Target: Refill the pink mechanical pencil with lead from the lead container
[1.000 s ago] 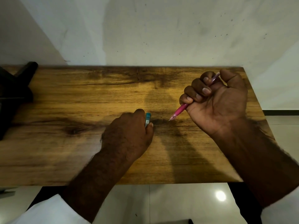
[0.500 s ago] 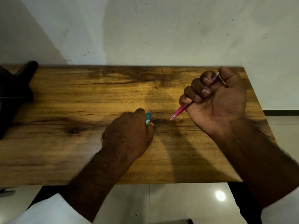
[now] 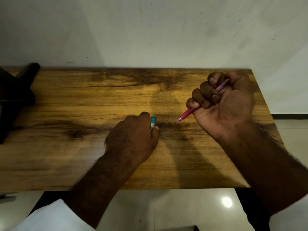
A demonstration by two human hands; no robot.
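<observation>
Clenches pink mechanical pencil [image 3: 187, 113] in right grip [image 3: 223, 105], tip slanting down toward lead container [image 3: 153, 123]; pinches that container in left grip [image 3: 133, 135], near the tip, not touching.

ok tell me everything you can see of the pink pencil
The pink mechanical pencil is a slim, plastic-looking barrel: deep pink toward its narrow tip, paler and translucent at the upper end. The right hand holds it in a fist, fingers curled round its middle and hiding it. It slants tip-down to the left, over the table; whether the tip touches is unclear.
</observation>
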